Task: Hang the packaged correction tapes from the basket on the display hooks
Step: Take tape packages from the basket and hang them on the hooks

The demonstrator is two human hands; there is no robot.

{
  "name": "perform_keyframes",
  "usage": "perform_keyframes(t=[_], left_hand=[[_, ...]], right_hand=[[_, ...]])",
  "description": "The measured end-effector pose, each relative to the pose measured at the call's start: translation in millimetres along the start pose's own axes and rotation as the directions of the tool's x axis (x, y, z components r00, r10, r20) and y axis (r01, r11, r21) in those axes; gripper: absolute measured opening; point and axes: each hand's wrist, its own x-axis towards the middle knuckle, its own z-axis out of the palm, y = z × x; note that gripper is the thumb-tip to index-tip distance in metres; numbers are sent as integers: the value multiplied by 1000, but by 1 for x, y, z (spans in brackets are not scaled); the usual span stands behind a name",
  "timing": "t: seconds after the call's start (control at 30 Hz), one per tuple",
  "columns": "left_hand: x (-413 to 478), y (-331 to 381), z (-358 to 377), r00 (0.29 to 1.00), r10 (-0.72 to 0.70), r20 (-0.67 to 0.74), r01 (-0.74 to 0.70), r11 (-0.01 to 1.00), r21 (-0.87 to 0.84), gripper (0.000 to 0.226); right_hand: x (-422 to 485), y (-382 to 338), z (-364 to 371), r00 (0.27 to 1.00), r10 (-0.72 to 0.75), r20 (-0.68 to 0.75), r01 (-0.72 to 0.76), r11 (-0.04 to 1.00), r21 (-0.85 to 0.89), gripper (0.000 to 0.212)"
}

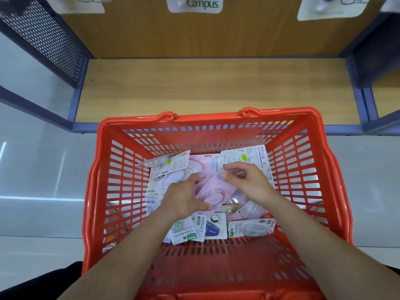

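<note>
**Figure.** Both forearms are reached down into the basket (207,120). A pink pack (213,192) of correction tape is gripped at its lower edge by the left hand (184,198), thumb below and fingers (194,179) curled over it. The right hand (244,180) is held at the pack's upper corner with its fingers curled; because of blur, it cannot be told whether the corner is pinched.

The pack is still down among the loose packaged correction tapes (202,227) heaped on the basket floor. If it is lifted while a neighbour's card overlaps it, that pack may be dragged up and dropped. The clear blister is likely to be slippery and the backing card easily bent.

The pack is shown as a pale pink card under a transparent bubble, lying tilted.

Beyond the basket lies a wooden shelf (216,89). Above it, hung packs (194,5) are cut off by the frame, and the hooks are not seen.
</note>
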Motion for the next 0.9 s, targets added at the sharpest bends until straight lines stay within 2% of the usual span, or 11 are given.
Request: perform_keyframes(t=[0.07,0.13,0.27,0.37,0.43,0.53,0.63,0.73,0.8,0.9], left_hand=[[-5,-10,-7,999,-23,-32,15,973,-231,62],[-11,-21,-20,989,-95,-111,40,906,-422,55],[-27,-43,-39,950,-223,-218,48,796,-603,53],[-33,-48,-36,941,-263,-211,75,773,-629,48],[-36,-48,-29,940,-275,-203,95,780,-619,43],[-40,-44,-22,944,-259,-202,85,786,-612,37],[-41,-45,-23,948,-248,-199,73,780,-622,34],[-44,-44,-30,954,-238,-185,60,751,-658,43],[-46,-41,-37,950,-246,-193,53,734,-677,49],[-54,-31,-51,951,-230,-208,10,693,-721,58]], right_hand=[[15,-3,0,993,44,-112,-41,999,30,13],[31,1,4,989,102,-103,-107,993,-41,18],[50,6,24,977,176,-119,-195,965,-174,30],[51,-2,43,972,176,-153,-206,954,-216,44],[50,-5,51,958,218,-186,-244,960,-134,46],[52,-3,54,947,269,-177,-276,961,-11,35],[51,-6,55,951,253,-175,-255,967,15,23],[44,-10,55,955,258,-144,-247,964,95,18],[35,-13,50,964,207,-165,-189,974,121,18],[10,-30,24,962,2,-275,1,1000,13,21]])
